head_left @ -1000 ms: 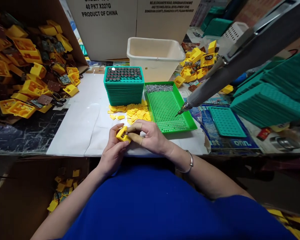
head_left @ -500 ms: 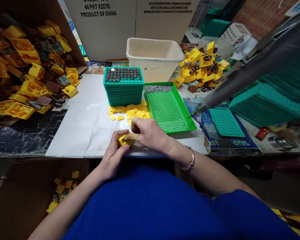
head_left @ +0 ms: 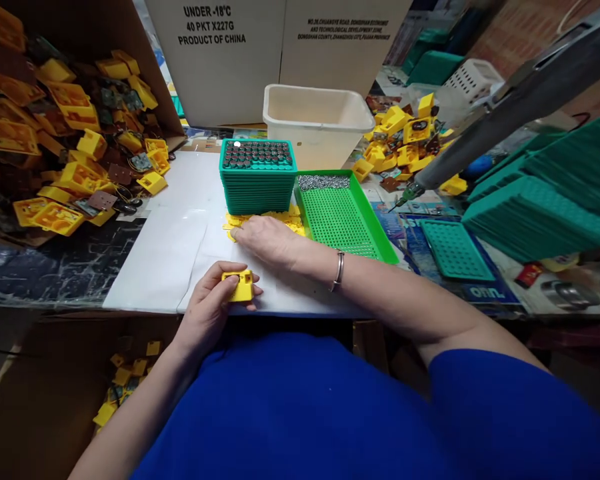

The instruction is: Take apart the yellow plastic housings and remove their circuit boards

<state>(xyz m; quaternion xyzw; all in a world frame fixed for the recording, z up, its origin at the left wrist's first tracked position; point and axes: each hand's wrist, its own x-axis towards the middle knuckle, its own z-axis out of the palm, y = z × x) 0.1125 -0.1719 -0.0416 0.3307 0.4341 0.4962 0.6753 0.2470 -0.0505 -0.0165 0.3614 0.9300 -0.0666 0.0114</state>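
My left hand (head_left: 211, 293) is closed on a small yellow plastic casing (head_left: 243, 288), held over the front edge of the white sheet (head_left: 150, 253). The thumb lies across the casing's top. Farther forward, my right hand (head_left: 265, 239) reaches down to the heap of flat yellow plastic pieces (head_left: 291, 219). Its fingertips touch the heap's near left side, and what they pinch, if anything, is hidden. Behind the heap stands a stack of teal trays (head_left: 258, 190), with small dark round parts in the top one.
A green perforated tray (head_left: 385, 247) with small metal parts lies right of the heap. A white tub (head_left: 320, 137) stands behind. A screwdriver (head_left: 405, 197) on a thick grey arm slants in from the right. Cardboard boxes (head_left: 165, 87) and yellow casings (head_left: 395, 123) surround the sheet.
My right hand has left the yellow casing and moved forward to the flat yellow pieces. My left hand keeps the casing, now more in sight. The camera view has shifted slightly.
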